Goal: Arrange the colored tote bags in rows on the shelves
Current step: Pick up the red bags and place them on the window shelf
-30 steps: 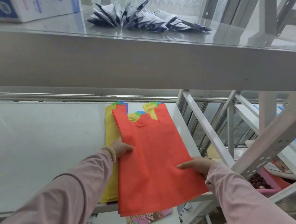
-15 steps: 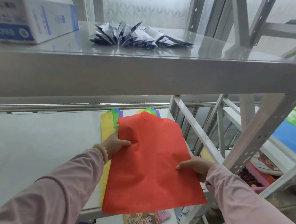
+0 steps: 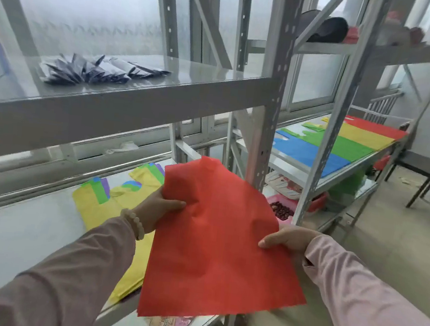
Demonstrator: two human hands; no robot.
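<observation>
The flat red fabric tote bag (image 3: 216,247) has come up off the stack and swung to the right. It now hangs tilted in the air past the front right corner of the grey metal lower shelf (image 3: 17,236), no longer lying on it. The left hand (image 3: 158,208) pinches the bag's left edge, thumb on top and the other fingers hidden under the cloth. The right hand (image 3: 289,241) pinches the right edge the same way. A pale bead bracelet (image 3: 133,223) sits at the left wrist. The stack of yellow, green, blue and purple tote bags (image 3: 99,209) lies flat on the lower shelf, just left of the red one. Further right, a row of blue, green, yellow and red bags (image 3: 314,156) lies side by side on another grey rack (image 3: 342,96). Dark blue packets (image 3: 99,71) rest on the upper shelf (image 3: 135,108).
</observation>
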